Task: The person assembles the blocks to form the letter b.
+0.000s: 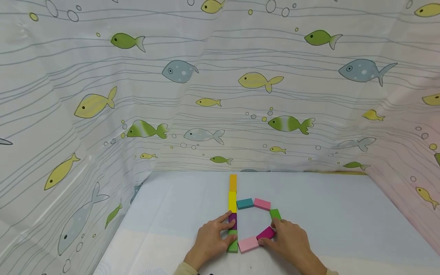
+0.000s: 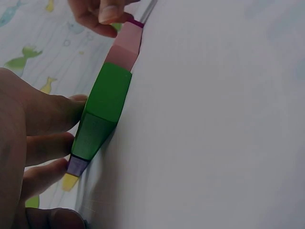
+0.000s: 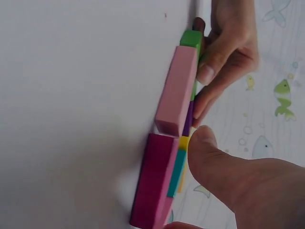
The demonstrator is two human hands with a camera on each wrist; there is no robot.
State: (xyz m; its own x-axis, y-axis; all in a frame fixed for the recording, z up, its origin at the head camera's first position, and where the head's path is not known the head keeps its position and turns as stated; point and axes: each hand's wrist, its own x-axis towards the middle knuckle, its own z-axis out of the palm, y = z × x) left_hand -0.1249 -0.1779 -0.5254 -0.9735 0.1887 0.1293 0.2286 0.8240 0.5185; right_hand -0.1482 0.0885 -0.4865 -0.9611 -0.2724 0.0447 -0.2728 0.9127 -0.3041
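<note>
Wooden blocks lie in a straight column with a loop on its right. My left hand (image 1: 212, 237) rests along the column's left side, its fingers at the purple block (image 1: 232, 218) and thumb at the lower green block (image 1: 233, 248). In the left wrist view, those fingers touch the side of the row. My right hand (image 1: 291, 241) pinches the magenta block (image 1: 265, 233) between thumb and fingers, beside the pink block (image 1: 249, 245). Above that hand lies another green block (image 1: 275, 214), partly covered by its fingers.
The column continues upward with a yellow block (image 1: 232, 201) and an orange block (image 1: 233, 183). A teal block (image 1: 245, 204) and a darker pink block (image 1: 262, 204) form the loop's top. A fish-print sheet (image 1: 220, 114) hangs behind and beside the white table surface (image 1: 172, 214).
</note>
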